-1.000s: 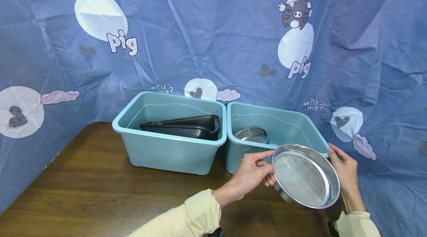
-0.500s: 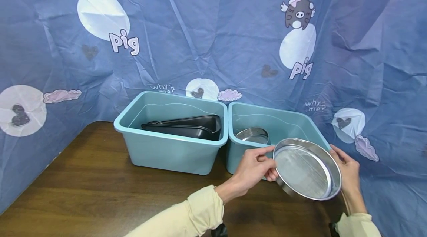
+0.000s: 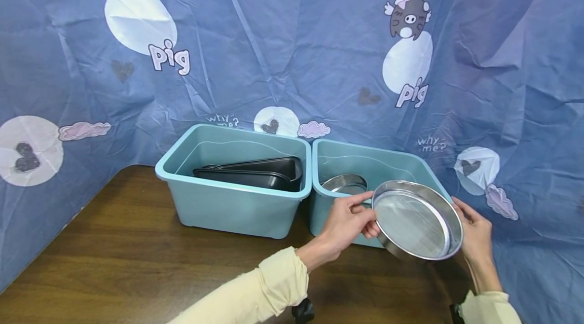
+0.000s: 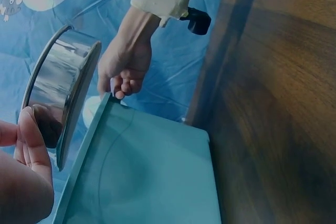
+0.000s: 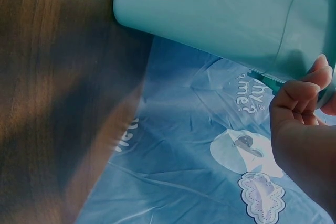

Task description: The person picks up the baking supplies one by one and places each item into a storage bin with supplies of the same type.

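My left hand (image 3: 345, 221) pinches the near-left edge of a round metal sieve (image 3: 410, 225) with a fine mesh bottom. The sieve is tilted in front of the right blue-green plastic bin (image 3: 383, 163), overlapping its front rim in the head view. From the left wrist view, the sieve's shiny side wall (image 4: 65, 69) faces me above the bin's rim. My right hand (image 3: 476, 240) grips the right end of that bin's rim, fingers curled at the edge in the right wrist view. Inside the bin, at its left, lies another round metal pan or sieve (image 3: 348, 185), partly hidden by the front wall.
A second blue-green bin (image 3: 232, 212) stands on the left, close beside the first, with black baking pans (image 3: 255, 179) in it. Both bins stand on a brown wooden table (image 3: 137, 263). A blue printed cloth (image 3: 283, 50) hangs right behind them.
The sieve in my left hand has risen in the head view, toward the bin's front rim. My right hand stays at the bin's rim.
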A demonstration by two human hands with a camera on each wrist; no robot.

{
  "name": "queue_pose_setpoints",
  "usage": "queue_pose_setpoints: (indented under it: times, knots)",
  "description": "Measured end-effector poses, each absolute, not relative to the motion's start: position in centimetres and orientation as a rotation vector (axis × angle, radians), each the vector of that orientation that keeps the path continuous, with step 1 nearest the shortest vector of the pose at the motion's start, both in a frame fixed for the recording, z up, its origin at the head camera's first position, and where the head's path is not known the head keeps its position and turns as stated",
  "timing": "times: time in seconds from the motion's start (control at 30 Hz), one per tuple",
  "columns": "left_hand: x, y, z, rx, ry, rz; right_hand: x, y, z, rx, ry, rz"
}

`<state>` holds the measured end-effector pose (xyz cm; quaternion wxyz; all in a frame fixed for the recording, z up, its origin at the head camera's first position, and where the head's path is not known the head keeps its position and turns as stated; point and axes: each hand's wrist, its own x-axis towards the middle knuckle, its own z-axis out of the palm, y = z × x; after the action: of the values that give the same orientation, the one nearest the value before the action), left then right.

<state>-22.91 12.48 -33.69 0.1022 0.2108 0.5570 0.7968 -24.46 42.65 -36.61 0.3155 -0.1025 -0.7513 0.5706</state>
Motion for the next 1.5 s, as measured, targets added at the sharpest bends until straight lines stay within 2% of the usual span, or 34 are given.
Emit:
queue_pose_setpoints:
  times: [0.33,0.7,1.1,1.5]
  knots:
    - [-23.7,12.6,-33.5,0.583,1.646,2.391,-24.4,42.3,-36.6,-0.316,-2.049,1.399]
    - [-24.8,12.9,-33.3,0.559,1.658,2.454,-24.4,42.1,-36.4,-0.311,-1.95,1.641]
    - [-25.7,12.8,-33.1,0.519,1.679,2.497,-25.7,44.6,-39.0,-0.003,-1.892,1.678]
    - [-26.8,12.3,-33.2,0.451,1.698,2.514,-24.2,42.1,-36.5,-0.193,-1.897,1.771]
